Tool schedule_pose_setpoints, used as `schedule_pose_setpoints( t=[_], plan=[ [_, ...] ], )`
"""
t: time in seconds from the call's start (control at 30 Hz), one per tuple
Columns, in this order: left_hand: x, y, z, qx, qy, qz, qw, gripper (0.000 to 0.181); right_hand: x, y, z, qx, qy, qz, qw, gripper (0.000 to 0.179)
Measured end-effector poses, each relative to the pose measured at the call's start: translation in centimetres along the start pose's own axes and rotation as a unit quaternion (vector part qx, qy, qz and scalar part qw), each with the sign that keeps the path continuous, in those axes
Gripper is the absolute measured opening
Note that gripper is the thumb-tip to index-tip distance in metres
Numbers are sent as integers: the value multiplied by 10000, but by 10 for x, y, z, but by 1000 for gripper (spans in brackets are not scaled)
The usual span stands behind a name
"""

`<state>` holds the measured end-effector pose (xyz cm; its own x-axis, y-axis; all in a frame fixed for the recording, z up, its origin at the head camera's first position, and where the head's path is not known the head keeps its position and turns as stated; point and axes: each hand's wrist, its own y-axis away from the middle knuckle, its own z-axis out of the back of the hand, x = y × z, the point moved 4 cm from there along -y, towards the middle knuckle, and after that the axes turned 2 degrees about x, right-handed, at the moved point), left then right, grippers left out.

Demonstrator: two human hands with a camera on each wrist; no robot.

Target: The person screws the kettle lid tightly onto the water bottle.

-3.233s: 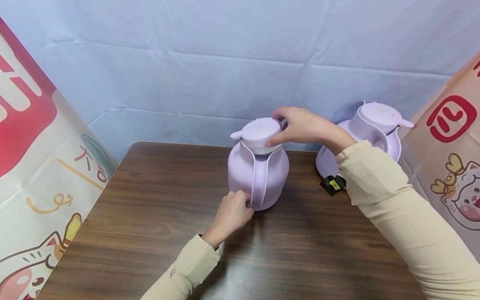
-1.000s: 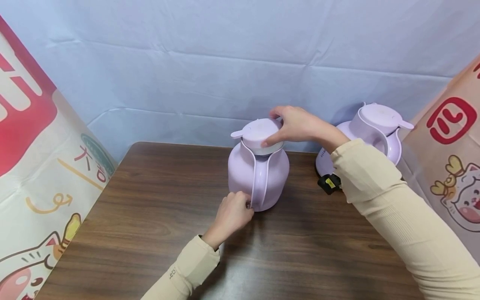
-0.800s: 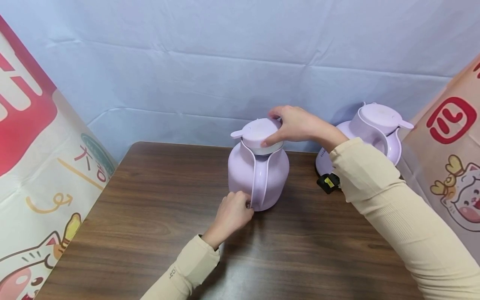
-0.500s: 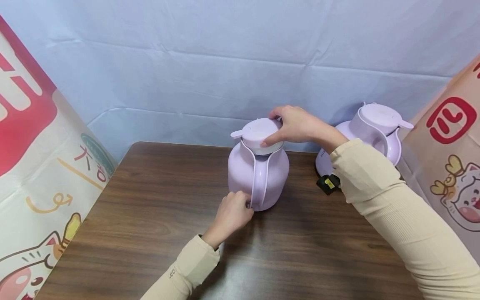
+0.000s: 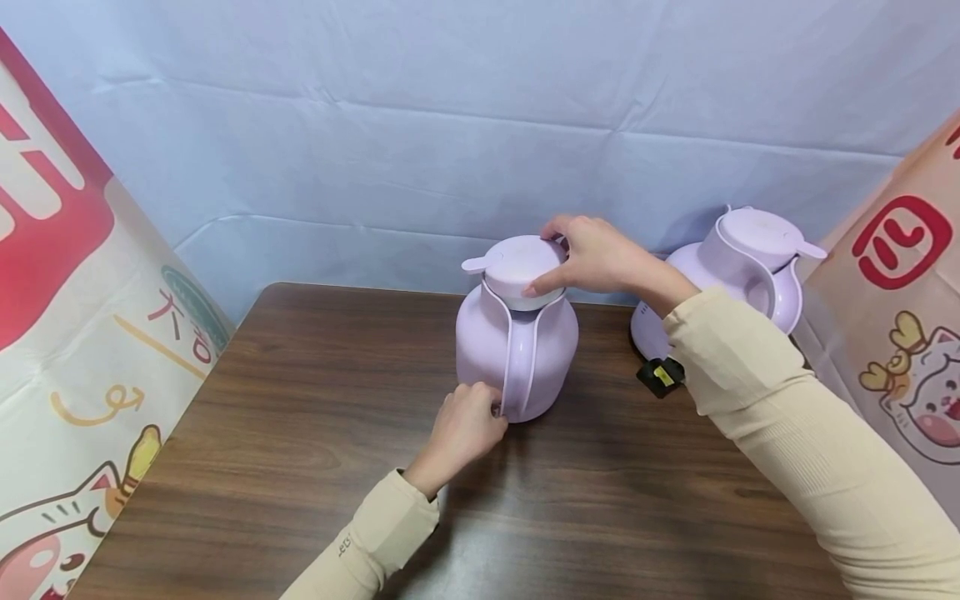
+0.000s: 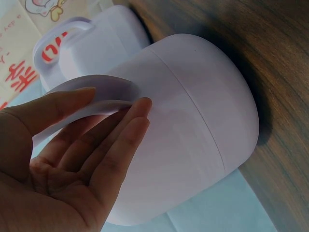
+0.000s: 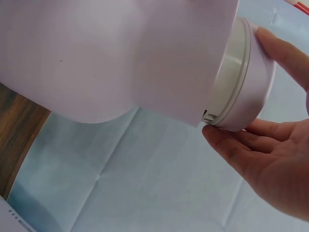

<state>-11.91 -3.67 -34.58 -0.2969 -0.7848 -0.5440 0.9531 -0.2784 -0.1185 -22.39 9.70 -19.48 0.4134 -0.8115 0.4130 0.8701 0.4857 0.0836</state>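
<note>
A lilac vacuum jug (image 5: 551,358) stands upright on the table, its handle facing me. My left hand (image 5: 467,423) pinches the lower part of the handle (image 5: 518,358); in the left wrist view the thumb (image 6: 72,104) lies on one side of it and the fingers on the other. At the top, my right hand (image 5: 600,254) holds the round lid (image 5: 517,262) between thumb and fingers. The lid's tab points left. In the right wrist view a pale ring (image 7: 234,63) shows between the lid (image 7: 260,77) and the jug's neck.
A second lilac jug (image 5: 690,262) stands at the back right, partly behind the right forearm. Beside the right cuff is a small black piece with a yellow mark (image 5: 662,377). A blue cloth (image 5: 375,150) hangs behind the wooden table (image 5: 337,358), with printed cloths at both sides.
Over the last second the right wrist and sleeve have dipped slightly while the fingers stay on the lid. The left hand and the jug keep their place.
</note>
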Motion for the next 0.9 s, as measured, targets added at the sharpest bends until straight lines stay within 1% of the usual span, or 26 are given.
schedule_pose_setpoints(
  t=[0.53,0.9],
  plan=[
    [0,1,0,-9,-5,-16,10000,28,-4,8,-7,-345,-283,79,9990,64],
    [0,2,0,-24,-19,1,10000,31,-3,9,-9,-447,-194,29,9988,65]
  ],
)
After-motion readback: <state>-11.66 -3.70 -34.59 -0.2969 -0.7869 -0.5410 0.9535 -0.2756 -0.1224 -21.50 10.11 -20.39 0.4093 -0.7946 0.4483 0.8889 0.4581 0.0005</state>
